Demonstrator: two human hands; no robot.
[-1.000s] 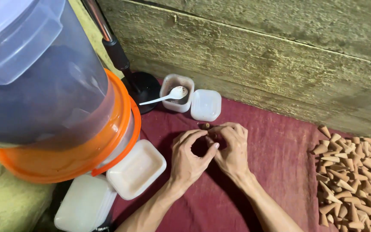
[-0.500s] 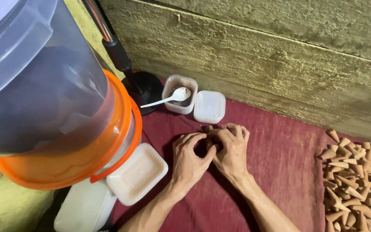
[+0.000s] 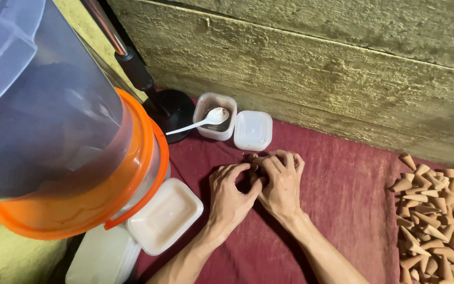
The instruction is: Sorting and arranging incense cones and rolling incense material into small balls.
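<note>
Brown cone piece (image 3: 252, 158) sits at centre frame, only its tip showing between the two hands on the red cloth (image 3: 342, 189). Left hand (image 3: 229, 194) and right hand (image 3: 282, 181) meet over it, fingers (image 3: 269, 167) curled and pressed together around it. Squeezed too hard, the soft piece could deform or crumble. At the right edge lies a heap of finished cones (image 3: 437, 210), near enough for an elbow to scatter. Above the hands stand a small tub with a white spoon (image 3: 206, 120) and its white lid (image 3: 252, 130). An orange-rimmed bucket (image 3: 80, 158) fills the left, before a rough wall (image 3: 316, 68).
</note>
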